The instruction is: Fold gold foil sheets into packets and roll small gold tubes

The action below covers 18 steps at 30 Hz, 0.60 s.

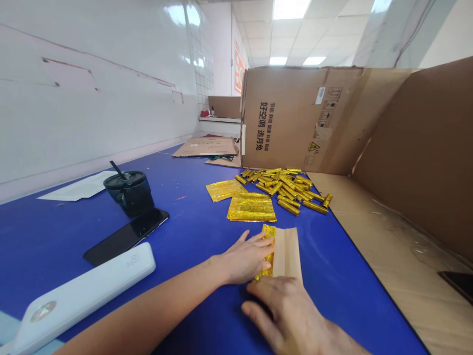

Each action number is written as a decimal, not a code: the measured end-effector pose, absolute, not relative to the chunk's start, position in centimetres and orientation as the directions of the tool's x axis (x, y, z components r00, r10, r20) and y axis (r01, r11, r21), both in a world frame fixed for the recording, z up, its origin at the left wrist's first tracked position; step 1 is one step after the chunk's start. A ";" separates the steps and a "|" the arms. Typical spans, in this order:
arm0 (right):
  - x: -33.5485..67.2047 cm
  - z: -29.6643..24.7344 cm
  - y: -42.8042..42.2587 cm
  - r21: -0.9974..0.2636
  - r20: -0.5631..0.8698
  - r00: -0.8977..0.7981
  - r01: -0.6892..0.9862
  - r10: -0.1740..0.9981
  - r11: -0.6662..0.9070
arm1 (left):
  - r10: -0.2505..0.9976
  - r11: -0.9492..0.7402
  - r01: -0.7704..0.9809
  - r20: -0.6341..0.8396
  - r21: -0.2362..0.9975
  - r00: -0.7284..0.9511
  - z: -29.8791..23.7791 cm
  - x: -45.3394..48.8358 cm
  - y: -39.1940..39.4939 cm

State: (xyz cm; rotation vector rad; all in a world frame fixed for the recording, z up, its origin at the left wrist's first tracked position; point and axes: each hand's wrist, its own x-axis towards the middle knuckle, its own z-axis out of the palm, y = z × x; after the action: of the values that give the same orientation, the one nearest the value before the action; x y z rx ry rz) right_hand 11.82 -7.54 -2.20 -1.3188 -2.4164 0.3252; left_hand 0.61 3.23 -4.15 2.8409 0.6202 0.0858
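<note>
My left hand lies flat with spread fingers on a crumpled gold foil sheet, at its edge next to a strip of brown kraft paper. My right hand rests at the strip's near end, and its fingers partly hide the foil and paper there. Farther off, on the blue table, lie two flat stacks of gold foil sheets and a loose pile of gold foil rolls. Neither hand touches them.
To the left stand a black lidded cup with a straw, a black phone and a long white device. A tall cardboard box stands behind the rolls. Cardboard sheets lie beyond the table's right edge.
</note>
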 end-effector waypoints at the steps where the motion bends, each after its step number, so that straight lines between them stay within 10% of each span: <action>1: 12.3 -2.2 -7.3 -0.411 0.274 -0.451 0.744 0.849 0.527 | 0.394 -0.893 0.383 0.000 0.235 0.919 -4.2 0.6 3.2; 7: 15.8 -3.1 -5.0 -0.434 0.508 -0.195 0.783 0.839 0.445 | 0.391 -0.915 0.371 0.125 0.156 0.912 -4.1 0.8 2.5; 18: 17.7 -3.5 -3.4 -0.381 0.196 -0.325 0.844 0.925 0.377 | 0.358 -0.934 0.351 0.121 0.072 0.926 -3.7 0.7 2.3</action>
State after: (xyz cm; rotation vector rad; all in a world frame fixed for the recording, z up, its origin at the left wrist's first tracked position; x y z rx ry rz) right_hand 17.67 -3.41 -3.47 -1.5386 -2.2648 0.2945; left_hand 0.69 2.29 -3.73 3.0349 0.5589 0.2047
